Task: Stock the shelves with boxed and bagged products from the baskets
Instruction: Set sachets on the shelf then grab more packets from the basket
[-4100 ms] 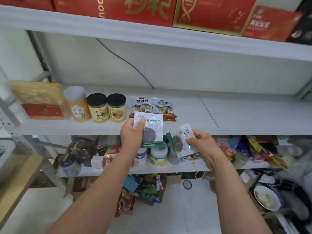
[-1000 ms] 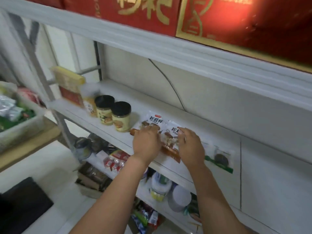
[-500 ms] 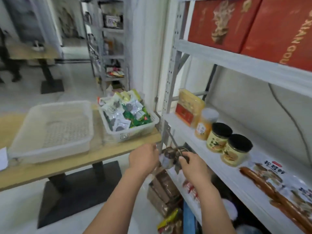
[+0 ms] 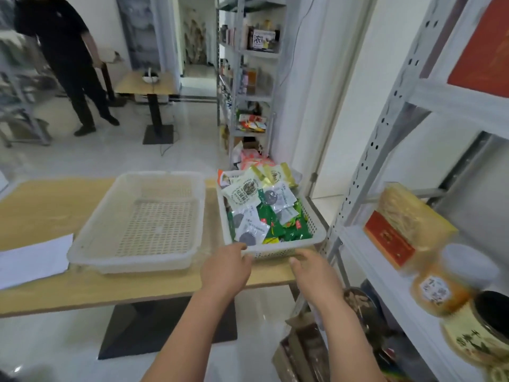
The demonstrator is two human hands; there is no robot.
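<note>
Basket [image 4: 275,254] stocked with bagged products [image 4: 264,213], centre frame; both hands at its near rim, nothing held.

I read the step in hand as pick-up for the next shelving run. The basket sits on the wooden table [image 4: 41,205], just beside an empty basket [image 4: 91,244] to its left and near the shelf [image 4: 355,238] at the right of the frame. My left hand [image 4: 224,267] has its fingers loosely extended, forefinger touching the front rim. My right hand [image 4: 314,271] is relaxed and open at the front wall; I cannot confirm contact. Neither hand grips anything. Next move, in my judgement: reach over the rim, pinch one or two of the clear bags on top, lift them free of the green packs beneath, then swing right to the shelf, where a yellow pack with a red label [image 4: 407,224] and jars [image 4: 440,285] already stand.
</note>
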